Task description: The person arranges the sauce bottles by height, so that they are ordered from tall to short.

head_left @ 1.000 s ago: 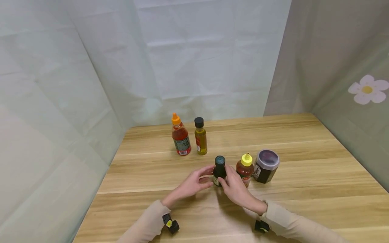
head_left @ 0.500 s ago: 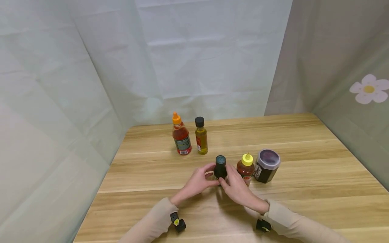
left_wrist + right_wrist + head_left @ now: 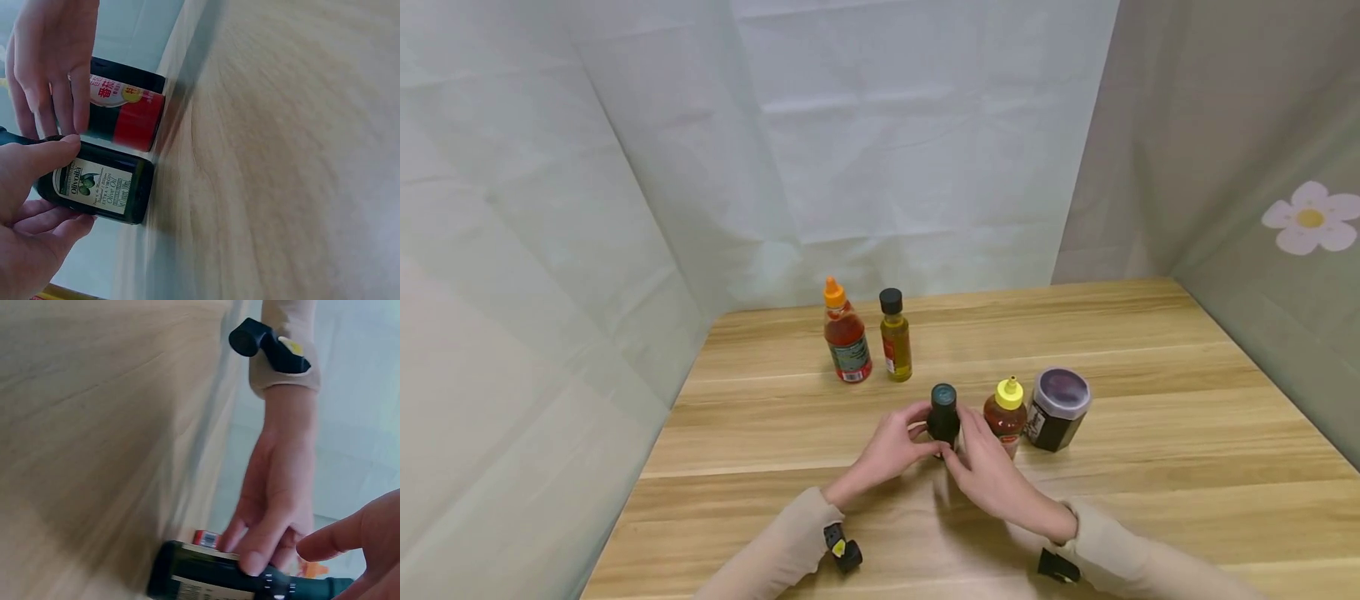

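A dark green olive oil bottle (image 3: 943,422) stands upright on the table. Its cream olive oil label (image 3: 95,186) faces the left wrist camera. My left hand (image 3: 891,448) grips the bottle from the left, thumb across the near side and fingers behind. On the other side is my right hand (image 3: 988,467), its fingers fairly straight near the bottle's shoulder. In the right wrist view the right thumb (image 3: 331,540) is off the glass; whether other fingers touch it cannot be told. Just right of that hand stands a ketchup bottle (image 3: 1006,417) with a yellow nozzle cap.
A dark hexagonal jar (image 3: 1056,417) with a pale lid stands right of the ketchup. Farther back are a red sauce bottle (image 3: 847,337) with an orange tip and a small yellow oil bottle (image 3: 897,346) with a black cap. Pale cloth (image 3: 910,150) hangs behind the wooden table (image 3: 1150,400).
My left hand has moved right and closed round the olive oil bottle. My right hand has loosened and its wrist has shifted slightly right. The bottles and jar keep their places.
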`<state>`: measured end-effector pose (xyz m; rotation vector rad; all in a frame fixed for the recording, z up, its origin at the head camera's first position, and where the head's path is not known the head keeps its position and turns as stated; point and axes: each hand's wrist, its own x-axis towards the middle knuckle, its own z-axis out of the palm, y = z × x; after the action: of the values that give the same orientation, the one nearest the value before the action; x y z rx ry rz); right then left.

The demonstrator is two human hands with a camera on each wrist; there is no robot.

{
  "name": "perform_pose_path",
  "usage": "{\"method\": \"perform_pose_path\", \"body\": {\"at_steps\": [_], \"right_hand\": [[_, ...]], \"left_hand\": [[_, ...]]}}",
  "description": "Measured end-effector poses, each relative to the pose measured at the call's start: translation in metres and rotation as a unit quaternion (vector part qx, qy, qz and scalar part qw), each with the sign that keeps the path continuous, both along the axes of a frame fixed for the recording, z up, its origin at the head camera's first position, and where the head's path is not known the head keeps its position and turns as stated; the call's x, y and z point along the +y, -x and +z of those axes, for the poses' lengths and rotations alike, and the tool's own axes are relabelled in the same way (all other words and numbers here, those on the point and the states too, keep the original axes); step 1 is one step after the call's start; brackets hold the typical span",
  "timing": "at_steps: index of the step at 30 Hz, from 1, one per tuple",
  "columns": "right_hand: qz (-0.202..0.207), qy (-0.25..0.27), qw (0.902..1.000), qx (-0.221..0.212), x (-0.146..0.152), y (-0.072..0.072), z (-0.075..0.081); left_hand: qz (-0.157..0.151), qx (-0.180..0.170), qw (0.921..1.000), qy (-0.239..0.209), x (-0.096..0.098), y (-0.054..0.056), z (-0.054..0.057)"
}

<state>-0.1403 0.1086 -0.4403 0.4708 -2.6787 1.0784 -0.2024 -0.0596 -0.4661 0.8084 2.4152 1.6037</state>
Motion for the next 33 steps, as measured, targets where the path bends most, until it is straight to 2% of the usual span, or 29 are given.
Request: {"method": "perform_pose_path", "body": {"at_steps": [4,9,16,18,21,26,29,33], "right_hand": [[-0.015,-0.013,0.9997,-0.012,0.002,-0.008,0.008],[-0.019,-0.022,0.9994,0.017,0.009,-0.017,0.015],[-0.016,0.03,0.997,0.07,0.016,-0.023,0.025],[-0.013,0.048,0.9944,0.094,0.018,-0.023,0.027],[-0.006,0.073,0.9862,0.148,0.021,-0.021,0.029],[-0.002,0.121,0.9622,0.244,0.03,-0.014,0.031],[-0.007,0.148,0.9463,0.287,0.037,-0.008,0.031],[-0.014,0.171,0.9305,0.324,0.045,-0.001,0.032]], "left_hand": [[0.006,-0.007,0.9999,-0.005,0.001,0.0,-0.001],[0.015,-0.013,0.9998,-0.001,0.003,-0.003,0.002],[0.013,-0.022,0.9997,-0.003,0.004,-0.016,0.029],[0.013,-0.025,0.9996,-0.002,0.004,-0.018,0.034],[0.014,-0.025,0.9996,-0.002,0.003,-0.02,0.036],[0.014,-0.035,0.9992,-0.013,0.002,-0.019,0.033],[0.012,-0.047,0.9986,-0.019,0.003,-0.018,0.03],[0.011,-0.051,0.9984,-0.021,0.003,-0.016,0.028]]}}
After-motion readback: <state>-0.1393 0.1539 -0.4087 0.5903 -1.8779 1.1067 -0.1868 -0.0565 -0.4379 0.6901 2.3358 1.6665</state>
